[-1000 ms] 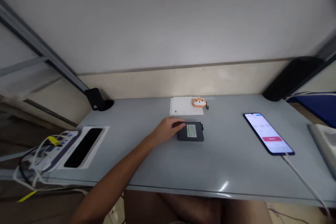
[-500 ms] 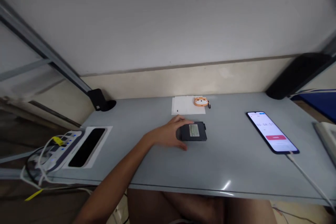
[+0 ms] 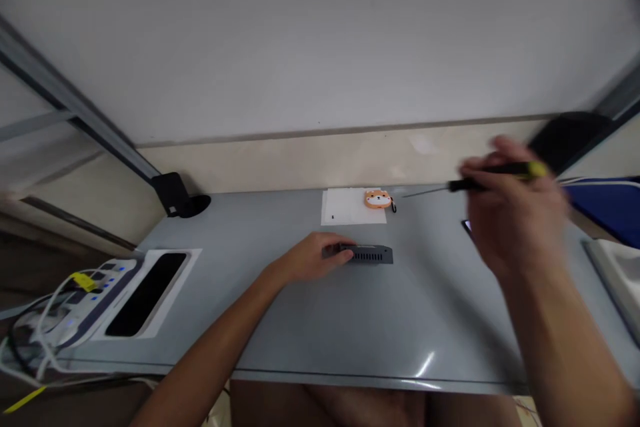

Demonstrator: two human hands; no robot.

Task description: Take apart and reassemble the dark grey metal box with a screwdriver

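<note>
My left hand is closed on the left end of a small dark grey box-shaped device, thumb at the front and fingers behind. The device is tipped so that its slotted side faces me. Up at the right, my right hand, blurred by motion, grips a screwdriver with a black and yellow handle. Its thin shaft points left, above the table and apart from the device. Behind the device lies white paper with a tiny dark piece on it.
An orange animal-face case rests at the paper's right edge. At the left are a black phone and a power strip with cables. A second phone is mostly hidden behind my right hand. A black stand is at the back left.
My right hand has come into view from the right with a screwdriver. My left hand has tilted the device, turning its labelled face away and its slotted side toward me.
</note>
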